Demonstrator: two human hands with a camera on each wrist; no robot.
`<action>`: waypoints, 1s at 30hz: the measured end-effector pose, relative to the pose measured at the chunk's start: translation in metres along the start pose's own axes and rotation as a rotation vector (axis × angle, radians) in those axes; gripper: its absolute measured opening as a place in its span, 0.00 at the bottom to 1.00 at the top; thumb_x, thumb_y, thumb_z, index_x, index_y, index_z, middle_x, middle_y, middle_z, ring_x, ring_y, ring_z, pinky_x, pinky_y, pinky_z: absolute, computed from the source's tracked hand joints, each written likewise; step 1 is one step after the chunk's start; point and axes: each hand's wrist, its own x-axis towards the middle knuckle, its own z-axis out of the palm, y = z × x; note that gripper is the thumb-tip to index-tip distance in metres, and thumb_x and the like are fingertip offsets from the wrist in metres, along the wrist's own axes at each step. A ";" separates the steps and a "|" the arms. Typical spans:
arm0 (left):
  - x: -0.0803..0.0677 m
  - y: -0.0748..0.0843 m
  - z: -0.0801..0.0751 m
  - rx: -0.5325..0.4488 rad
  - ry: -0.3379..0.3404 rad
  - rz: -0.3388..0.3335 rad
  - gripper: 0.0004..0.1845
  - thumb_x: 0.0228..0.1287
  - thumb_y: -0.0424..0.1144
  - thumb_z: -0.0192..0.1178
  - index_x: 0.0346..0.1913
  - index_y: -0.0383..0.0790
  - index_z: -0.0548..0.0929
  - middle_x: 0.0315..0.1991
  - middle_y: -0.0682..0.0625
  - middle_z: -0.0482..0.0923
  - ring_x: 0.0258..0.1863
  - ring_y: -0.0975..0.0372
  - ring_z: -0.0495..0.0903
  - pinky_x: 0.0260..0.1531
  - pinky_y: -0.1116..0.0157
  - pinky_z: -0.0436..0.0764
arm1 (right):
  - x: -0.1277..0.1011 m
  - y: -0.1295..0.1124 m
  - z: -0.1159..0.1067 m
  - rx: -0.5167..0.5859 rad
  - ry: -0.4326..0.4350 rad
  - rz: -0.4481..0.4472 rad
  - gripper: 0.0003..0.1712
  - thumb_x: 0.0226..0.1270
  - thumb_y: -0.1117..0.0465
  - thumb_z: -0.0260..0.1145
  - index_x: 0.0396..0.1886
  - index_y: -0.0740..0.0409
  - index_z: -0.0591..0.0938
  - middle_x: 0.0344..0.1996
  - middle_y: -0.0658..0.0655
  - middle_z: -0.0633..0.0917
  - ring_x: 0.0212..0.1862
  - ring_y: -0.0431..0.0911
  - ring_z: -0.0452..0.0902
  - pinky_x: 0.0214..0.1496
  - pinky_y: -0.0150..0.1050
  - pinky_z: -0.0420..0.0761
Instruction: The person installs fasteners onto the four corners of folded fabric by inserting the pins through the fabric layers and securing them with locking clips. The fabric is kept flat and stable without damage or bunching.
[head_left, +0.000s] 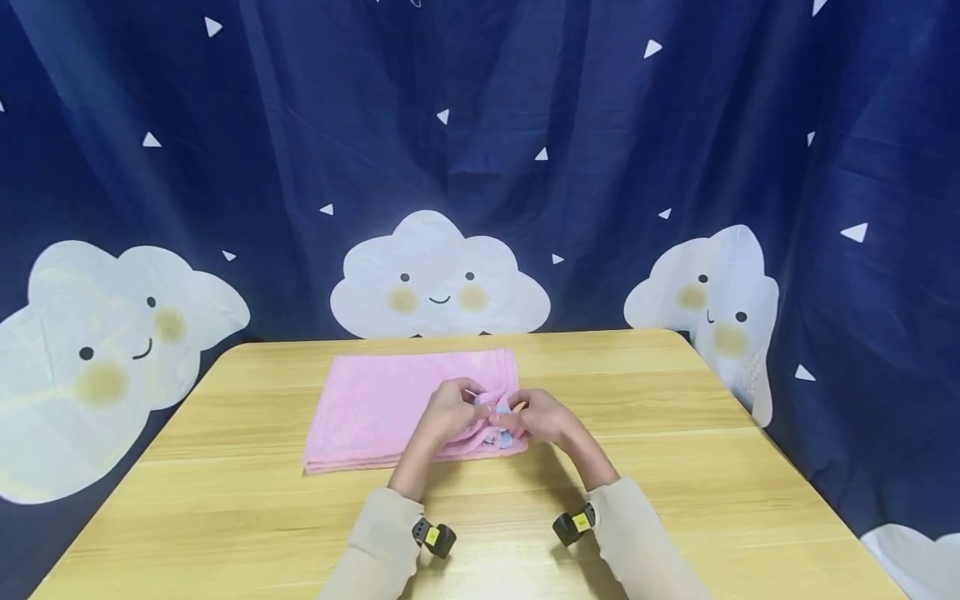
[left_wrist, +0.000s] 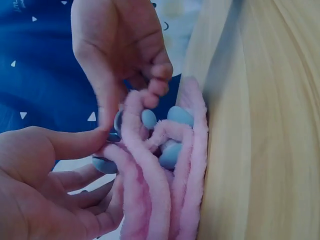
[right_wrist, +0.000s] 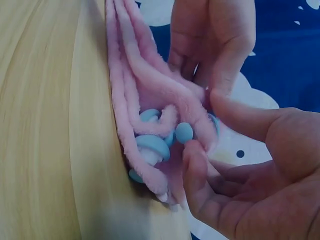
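A folded pink plush blanket (head_left: 412,400) lies on the table, its near right corner bunched up between both hands. Light-blue mushroom-shaped clips (right_wrist: 152,146) sit among the gathered layers. With thumb and fingers, my left hand (head_left: 448,412) pinches a raised fold beside a blue piece (left_wrist: 104,165). Facing it, my right hand (head_left: 546,417) has thumb and fingertips on either side of another fold, at a blue knob (right_wrist: 184,132). The two thumbs nearly meet in the left wrist view. How the clips pass through the cloth is partly hidden by the fingers.
The wooden table (head_left: 675,483) extends around the blanket. Behind it hangs a dark blue curtain (head_left: 480,167) printed with white clouds and triangles. Each wrist wears a small black camera (head_left: 435,537) on a strap, close to the sleeve cuff.
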 end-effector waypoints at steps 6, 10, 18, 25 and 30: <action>-0.002 0.004 0.000 -0.004 -0.027 0.048 0.10 0.69 0.39 0.62 0.46 0.40 0.90 0.46 0.45 0.88 0.49 0.54 0.82 0.54 0.52 0.79 | 0.002 0.003 -0.001 0.017 0.036 -0.016 0.17 0.62 0.64 0.69 0.48 0.68 0.82 0.31 0.59 0.84 0.30 0.45 0.79 0.38 0.44 0.83; -0.005 0.008 0.001 -0.016 -0.031 0.074 0.09 0.67 0.34 0.62 0.44 0.41 0.91 0.48 0.45 0.89 0.49 0.54 0.84 0.53 0.53 0.80 | 0.003 0.005 0.000 -0.015 0.061 -0.023 0.20 0.56 0.66 0.71 0.50 0.65 0.84 0.32 0.58 0.84 0.30 0.46 0.78 0.36 0.41 0.80; -0.007 0.008 0.008 0.013 -0.028 0.081 0.08 0.52 0.27 0.72 0.36 0.38 0.89 0.34 0.47 0.89 0.35 0.60 0.86 0.43 0.60 0.83 | 0.007 0.015 0.000 -0.089 0.119 -0.021 0.25 0.50 0.68 0.70 0.53 0.63 0.85 0.26 0.54 0.85 0.31 0.46 0.80 0.36 0.36 0.78; -0.006 0.009 0.014 0.114 -0.027 0.125 0.07 0.46 0.26 0.74 0.29 0.39 0.89 0.30 0.50 0.89 0.31 0.63 0.84 0.39 0.62 0.82 | 0.006 0.008 -0.002 -0.187 0.167 -0.038 0.19 0.58 0.67 0.65 0.50 0.64 0.86 0.32 0.58 0.86 0.31 0.44 0.76 0.33 0.35 0.75; -0.006 0.010 0.009 0.159 -0.049 0.138 0.04 0.52 0.30 0.73 0.32 0.41 0.91 0.30 0.51 0.89 0.31 0.63 0.83 0.37 0.62 0.81 | 0.004 0.001 -0.001 -0.200 0.228 -0.038 0.17 0.69 0.61 0.63 0.52 0.66 0.83 0.43 0.63 0.87 0.42 0.51 0.82 0.41 0.42 0.82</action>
